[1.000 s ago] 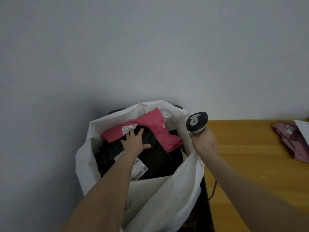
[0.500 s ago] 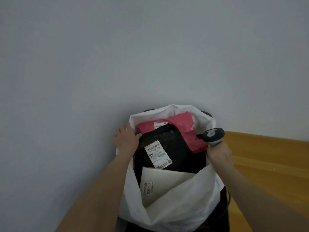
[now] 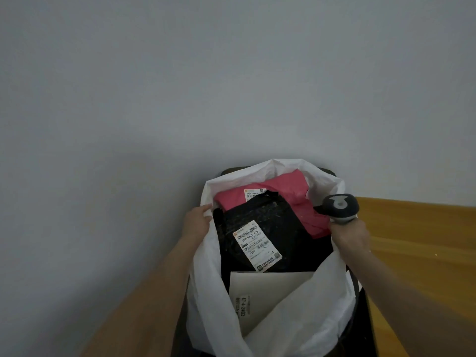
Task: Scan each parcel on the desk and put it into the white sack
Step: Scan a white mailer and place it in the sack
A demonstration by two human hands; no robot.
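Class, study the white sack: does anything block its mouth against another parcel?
Nothing visible covers the mouth of the white sack. The left hand holds its left rim; the right hand, gripping the scanner, is at its right rim.

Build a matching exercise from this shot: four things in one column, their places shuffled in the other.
Things
1. pink plastic mailer
2. black plastic parcel with a white label
3. flat white card envelope
4. grey handheld barcode scanner

Places
A. gripped in the right hand
B. near side of the white plastic sack
C. far side of the sack
D. middle of the sack, label up

Pairs: 1-C, 2-D, 3-B, 4-A
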